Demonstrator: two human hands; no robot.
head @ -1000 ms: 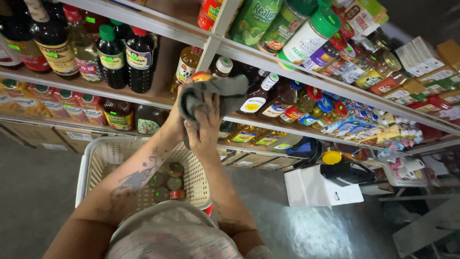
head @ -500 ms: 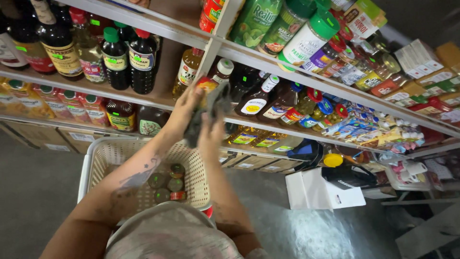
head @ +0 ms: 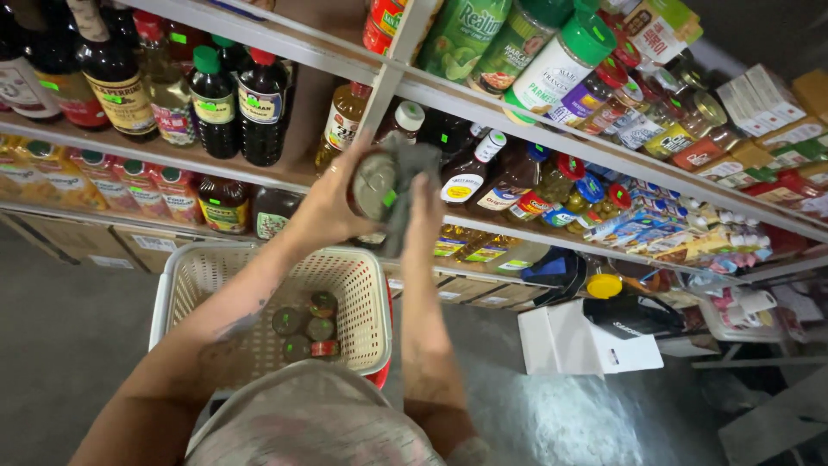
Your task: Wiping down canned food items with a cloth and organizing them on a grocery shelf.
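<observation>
On the far left I see dark sauce bottles (head: 216, 99) on the shelf, and below them a cream basket (head: 185, 285) with small jars (head: 306, 326) lying in it. My left hand (head: 332, 207) grasps a can (head: 373, 185) raised before the shelf edge; my right hand (head: 425, 207) presses a grey cloth (head: 405, 185) against it

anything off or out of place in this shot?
Nothing spilled or broken shows. The left hand holds a jar tipped on its side, lid toward the camera, while the right hand presses a grey cloth to it. More jars stand loose in the cream basket.
</observation>
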